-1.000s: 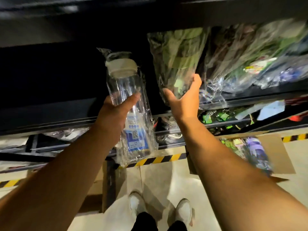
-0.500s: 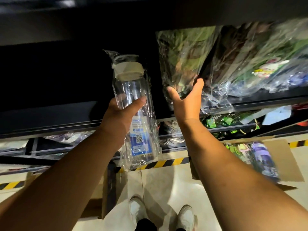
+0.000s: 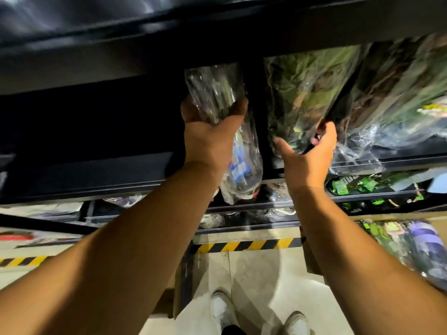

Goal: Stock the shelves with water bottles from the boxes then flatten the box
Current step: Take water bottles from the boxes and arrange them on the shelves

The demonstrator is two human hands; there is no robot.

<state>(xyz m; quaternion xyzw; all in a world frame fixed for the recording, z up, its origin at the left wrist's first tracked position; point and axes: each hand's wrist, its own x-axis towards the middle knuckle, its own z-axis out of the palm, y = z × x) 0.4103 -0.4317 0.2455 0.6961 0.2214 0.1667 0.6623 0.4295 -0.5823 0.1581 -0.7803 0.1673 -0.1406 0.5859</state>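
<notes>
Head view
Left hand (image 3: 208,139): fingers wrapped round the wrapped water bottle (image 3: 232,131), at mid-body.
Water bottle: tilted, top end inside the dark shelf (image 3: 96,184) opening, just left of the green wrapped bottle (image 3: 304,97).
Right hand (image 3: 309,158): thumb spread, fingers hooked round the green wrapped bottle's lower end.
Box (image 3: 437,224): floor, lower right, holding more wrapped bottles.

No legible text: blue-white label (image 3: 238,168) on wrapped bottle (image 3: 214,93), centre frame, too blurred to read. Green print on packs (image 3: 343,185), lower shelf (image 3: 266,204), mid-right, illegible. Yellow-black hazard stripe (image 3: 249,245) marks floor (image 3: 256,276), lower centre.
</notes>
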